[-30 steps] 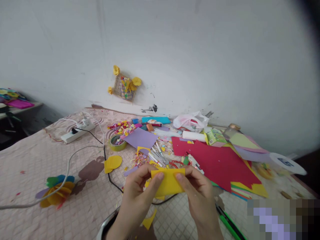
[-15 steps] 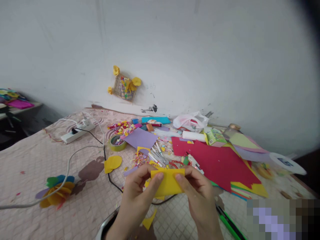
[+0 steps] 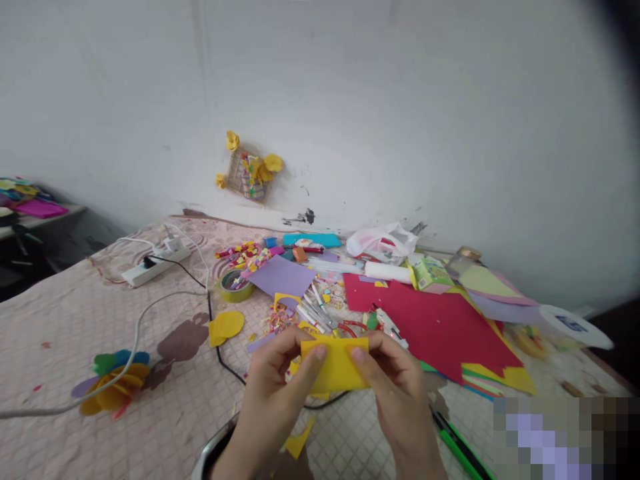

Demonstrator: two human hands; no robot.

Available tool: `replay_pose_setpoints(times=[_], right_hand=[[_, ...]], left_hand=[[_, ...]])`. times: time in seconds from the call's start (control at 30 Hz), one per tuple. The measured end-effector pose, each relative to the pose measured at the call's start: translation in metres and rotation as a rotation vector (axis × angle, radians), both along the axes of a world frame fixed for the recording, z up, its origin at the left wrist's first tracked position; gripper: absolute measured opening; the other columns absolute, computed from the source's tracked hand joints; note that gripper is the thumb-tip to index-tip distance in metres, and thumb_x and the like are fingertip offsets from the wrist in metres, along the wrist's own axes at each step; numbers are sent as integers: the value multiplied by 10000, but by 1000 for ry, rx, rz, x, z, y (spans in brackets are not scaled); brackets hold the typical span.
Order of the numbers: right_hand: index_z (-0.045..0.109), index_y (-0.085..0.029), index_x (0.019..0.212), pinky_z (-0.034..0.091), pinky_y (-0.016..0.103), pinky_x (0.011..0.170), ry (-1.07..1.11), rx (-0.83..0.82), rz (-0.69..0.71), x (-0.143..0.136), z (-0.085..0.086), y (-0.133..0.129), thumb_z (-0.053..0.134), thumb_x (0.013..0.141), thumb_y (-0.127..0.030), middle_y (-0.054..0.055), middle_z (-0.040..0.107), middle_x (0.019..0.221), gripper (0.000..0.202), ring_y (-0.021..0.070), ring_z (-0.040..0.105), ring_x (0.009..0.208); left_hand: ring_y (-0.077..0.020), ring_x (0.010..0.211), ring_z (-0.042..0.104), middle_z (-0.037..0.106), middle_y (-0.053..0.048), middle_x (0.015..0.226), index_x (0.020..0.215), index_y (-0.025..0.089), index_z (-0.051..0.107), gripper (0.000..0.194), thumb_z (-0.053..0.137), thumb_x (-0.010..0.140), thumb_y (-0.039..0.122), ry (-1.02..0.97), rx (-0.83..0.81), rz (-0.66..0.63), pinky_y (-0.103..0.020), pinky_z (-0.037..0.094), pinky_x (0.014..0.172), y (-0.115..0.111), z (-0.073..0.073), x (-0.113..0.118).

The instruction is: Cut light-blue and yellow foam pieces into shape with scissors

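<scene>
A small yellow sheet, paper or felt, is held up between both hands above the table. My left hand pinches its left side, thumb on the near face and fingers behind. On the right side, my right hand grips it the same way. The sheet's top edge looks straight, and its back is hidden from me. Beneath the hands lies a yellow offcut with a curved cut-out. A green utility knife rests just right of my right wrist.
Red sheets spread to the right, with a glue gun at their near edge. Pens and a purple sheet lie ahead. Tape, yellow cut-outs, a power strip, cables and a paper flower are leftward.
</scene>
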State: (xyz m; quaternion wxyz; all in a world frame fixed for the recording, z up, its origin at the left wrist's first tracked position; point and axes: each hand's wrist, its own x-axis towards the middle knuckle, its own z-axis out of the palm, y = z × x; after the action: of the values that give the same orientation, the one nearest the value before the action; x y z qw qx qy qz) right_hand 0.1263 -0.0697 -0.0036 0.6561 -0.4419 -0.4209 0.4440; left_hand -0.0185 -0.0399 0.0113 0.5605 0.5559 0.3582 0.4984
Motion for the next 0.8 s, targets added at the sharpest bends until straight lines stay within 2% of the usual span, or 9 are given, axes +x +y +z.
replay_pose_setpoints(times=[0.57, 0.8], right_hand=[[629, -216, 710, 417, 161, 508, -43, 22, 5, 0, 3, -2, 667, 810, -295, -33, 575, 636, 134, 100, 489, 570], [614, -214, 698, 400, 155, 492, -37, 12, 10, 0, 3, -3, 665, 812, -311, -41, 546, 620, 158, 93, 462, 557]], left_hand=[[-108, 560, 471, 532, -1, 616, 671, 163, 567, 227, 606, 791, 352, 20, 0, -18, -203, 385, 508, 0, -2, 0], [-109, 552, 466, 528, -1, 603, 652, 164, 556, 230, 618, 780, 345, 12, -12, -13, -206, 377, 504, -1, 1, 1]])
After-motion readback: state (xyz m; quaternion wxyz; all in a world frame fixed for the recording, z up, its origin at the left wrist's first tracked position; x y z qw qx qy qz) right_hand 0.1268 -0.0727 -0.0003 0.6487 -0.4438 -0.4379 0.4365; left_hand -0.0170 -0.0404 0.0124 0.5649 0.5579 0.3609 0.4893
